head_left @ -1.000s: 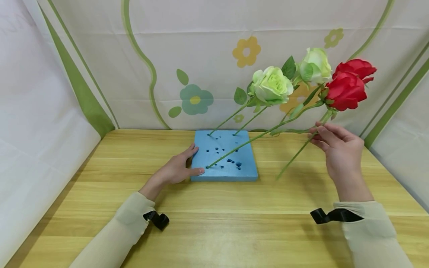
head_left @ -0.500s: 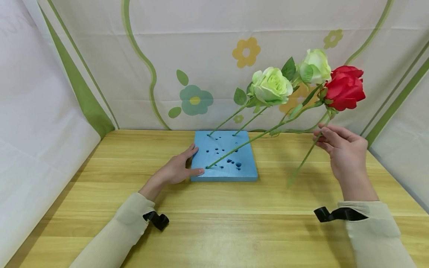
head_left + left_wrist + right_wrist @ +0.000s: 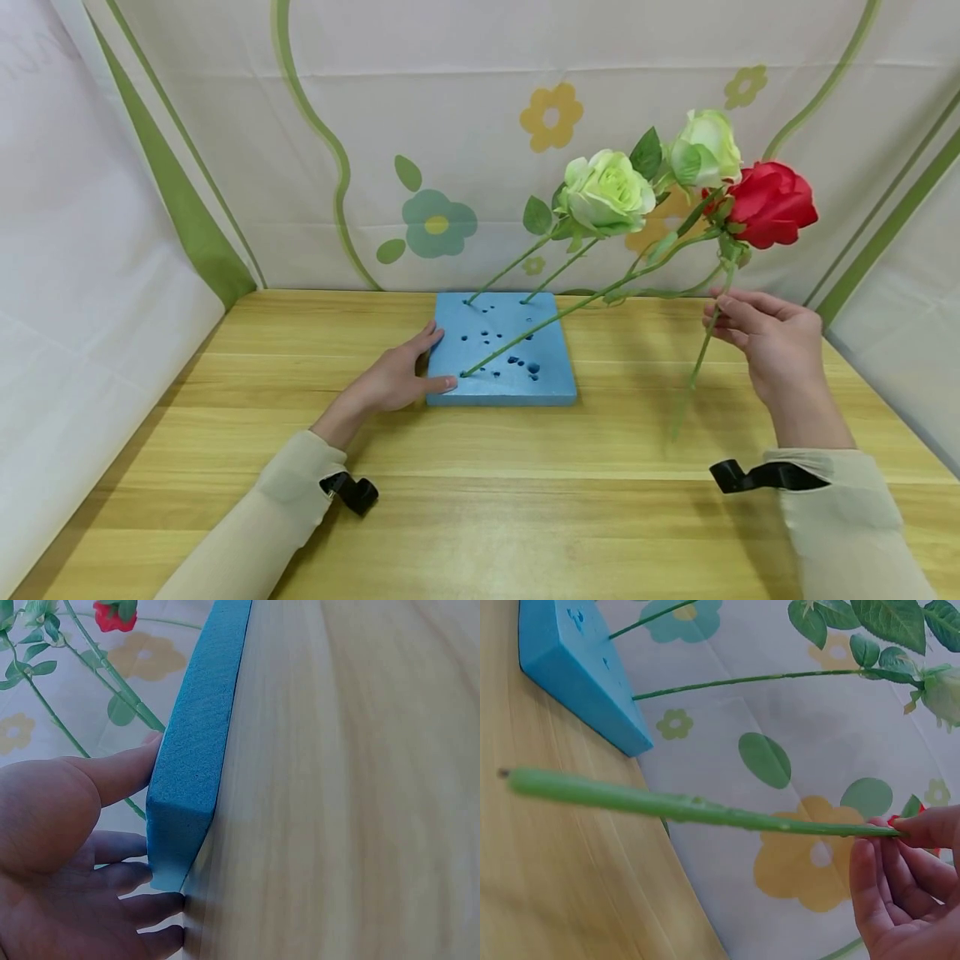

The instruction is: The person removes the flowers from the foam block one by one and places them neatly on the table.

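Note:
My left hand (image 3: pixel 390 377) rests at the left side of a blue foam board (image 3: pixel 517 398), thumb on its front corner and fingers along its edge. In the left wrist view, the thumb touches the board's (image 3: pixel 196 727) top edge. My right hand (image 3: pixel 783 346) pinches the green stem of an artificial red rose (image 3: pixel 705 814) between thumb and fingers. The stem's lower end hangs free, pointing down and left. Its bloom is mostly hidden behind another red rose (image 3: pixel 772 207), whose long stem slants up from the board's front left hole.
Two pale green roses, one nearer (image 3: pixel 607 192) and one further right (image 3: pixel 703 148), lean right from the board's back holes. Several more holes pit its top. The wooden table (image 3: pixel 480 533) meets a flower-printed cloth (image 3: pixel 480 108) at the back.
My right hand has moved slightly right and down, and the held rose's stem has swung steeper. Its bloom has dropped behind the other red one. The left hand has stayed still.

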### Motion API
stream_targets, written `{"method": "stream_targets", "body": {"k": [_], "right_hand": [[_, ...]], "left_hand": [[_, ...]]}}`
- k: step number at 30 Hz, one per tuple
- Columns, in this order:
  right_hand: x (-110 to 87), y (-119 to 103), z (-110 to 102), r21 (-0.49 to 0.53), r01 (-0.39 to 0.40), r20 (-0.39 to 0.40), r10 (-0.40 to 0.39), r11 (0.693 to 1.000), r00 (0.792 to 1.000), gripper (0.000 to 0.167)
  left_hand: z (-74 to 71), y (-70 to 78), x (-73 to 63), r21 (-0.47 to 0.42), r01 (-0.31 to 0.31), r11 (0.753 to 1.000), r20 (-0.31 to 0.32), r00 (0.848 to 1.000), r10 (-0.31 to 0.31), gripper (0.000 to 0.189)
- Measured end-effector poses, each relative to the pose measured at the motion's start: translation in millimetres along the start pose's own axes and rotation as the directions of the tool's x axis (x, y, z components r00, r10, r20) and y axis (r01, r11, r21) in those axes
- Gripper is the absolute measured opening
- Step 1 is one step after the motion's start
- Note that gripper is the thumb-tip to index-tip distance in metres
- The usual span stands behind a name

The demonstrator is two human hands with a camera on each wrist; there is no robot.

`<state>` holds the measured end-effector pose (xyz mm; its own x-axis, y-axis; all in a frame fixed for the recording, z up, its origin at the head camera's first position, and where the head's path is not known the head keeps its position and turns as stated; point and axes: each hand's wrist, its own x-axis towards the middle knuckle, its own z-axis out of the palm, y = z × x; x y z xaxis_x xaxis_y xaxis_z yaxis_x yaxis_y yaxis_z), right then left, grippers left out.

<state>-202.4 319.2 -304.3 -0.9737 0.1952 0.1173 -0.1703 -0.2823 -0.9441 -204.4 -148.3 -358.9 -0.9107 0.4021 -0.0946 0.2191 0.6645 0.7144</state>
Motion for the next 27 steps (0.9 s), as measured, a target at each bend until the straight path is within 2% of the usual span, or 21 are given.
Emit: {"method": "stream_targets", "body": {"k": [5, 10, 18, 22, 27], "right_hand": [[2.4, 3.8, -8.8, -0.140, -0.039, 0.024, 0.042, 0.989, 0.999, 0.019], [4.3, 7.7, -16.3, -0.236, -0.059, 0.040, 0.070, 0.970, 0.997, 0.016], [9.1, 18.1, -31.6, -0.308, -0.130, 0.072, 0.160, 0.942, 0.985, 0.016], [11.3, 24.8, -37.3, -0.406, -0.144, 0.057, 0.182, 0.903, 0.982, 0.014], [12.3, 31.4, -41.1, -0.542, -0.141, 0.025, 0.184, 0.828, 0.983, 0.016]], "left_hand": [[-0.3, 0.3, -0.3, -0.002, 0.003, 1.000, 0.002, 1.000, -0.003, 0.089], [-0.4, 0.8, -0.7, 0.000, 0.004, 1.000, 0.001, 1.000, -0.004, 0.089], [-0.2, 0.3, -0.1, 0.011, 0.012, 1.000, -0.002, 1.000, -0.012, 0.090], [-0.3, 0.1, 0.1, 0.014, 0.013, 1.000, -0.002, 1.000, -0.013, 0.090], [-0.5, 0.1, 0.1, 0.011, 0.016, 1.000, -0.001, 1.000, -0.016, 0.090]]}}
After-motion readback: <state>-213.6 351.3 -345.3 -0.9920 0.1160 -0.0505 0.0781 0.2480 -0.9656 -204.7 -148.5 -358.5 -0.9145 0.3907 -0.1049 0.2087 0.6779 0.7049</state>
